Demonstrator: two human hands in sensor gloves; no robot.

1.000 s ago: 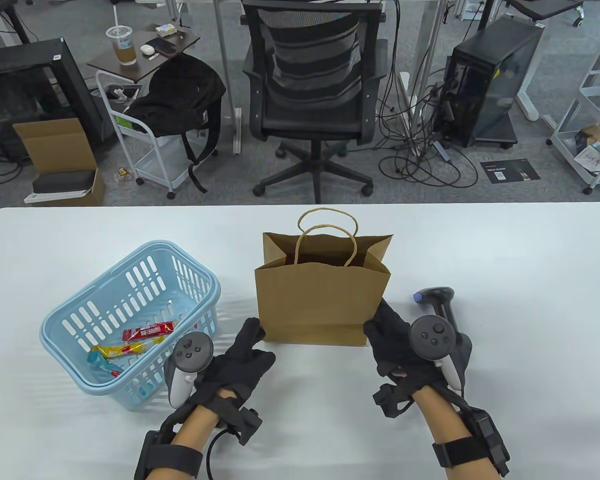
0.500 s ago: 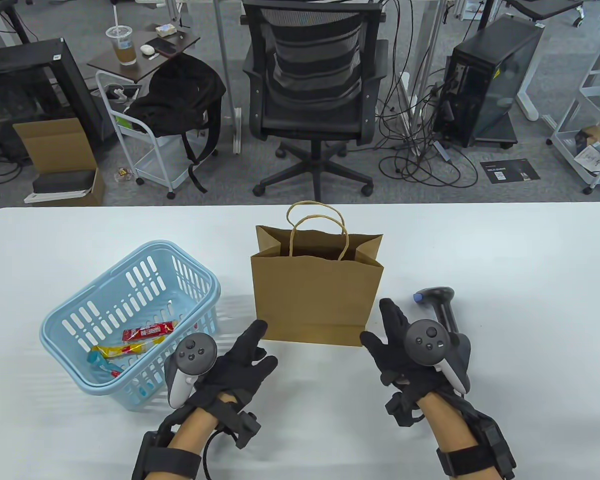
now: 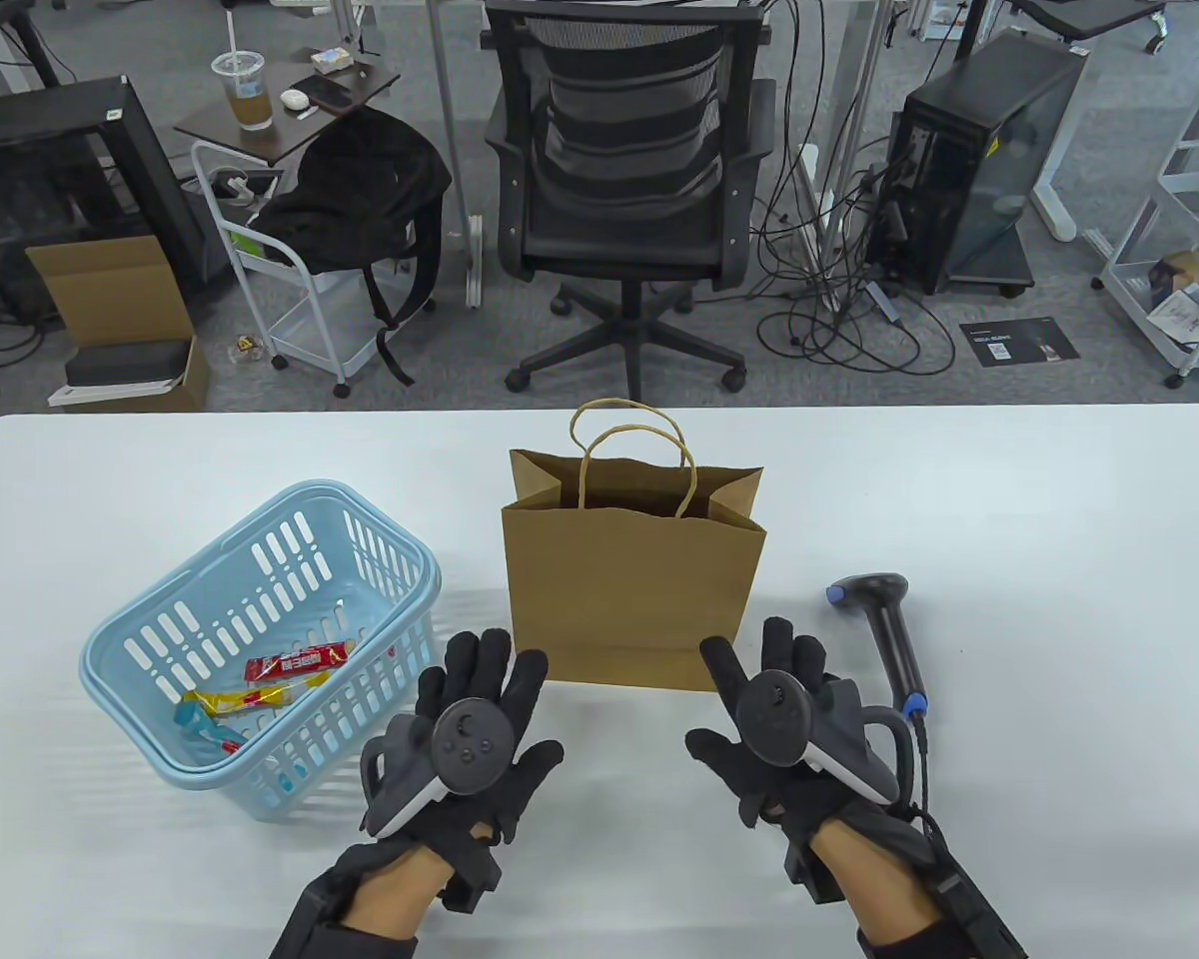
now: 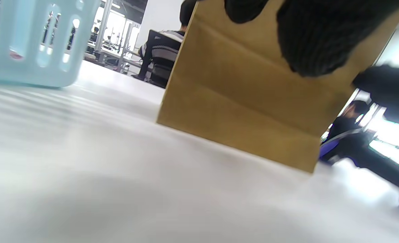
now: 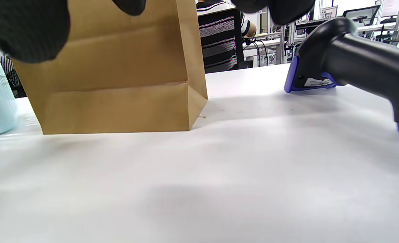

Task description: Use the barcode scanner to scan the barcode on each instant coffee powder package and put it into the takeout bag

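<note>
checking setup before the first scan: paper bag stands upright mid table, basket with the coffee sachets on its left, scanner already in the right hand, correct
Not quite. The table view shows the scanner lying on the table, right of the right hand, which is flat and holds nothing. The paper bag and basket are as you say.

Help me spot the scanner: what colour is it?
Black with blue trim, the barcode scanner shows best in the right wrist view.

Bag (image 3: 631,589) stands mid-table — basket (image 3: 260,639) to its left, scanner (image 3: 884,624) to its right.
</note>
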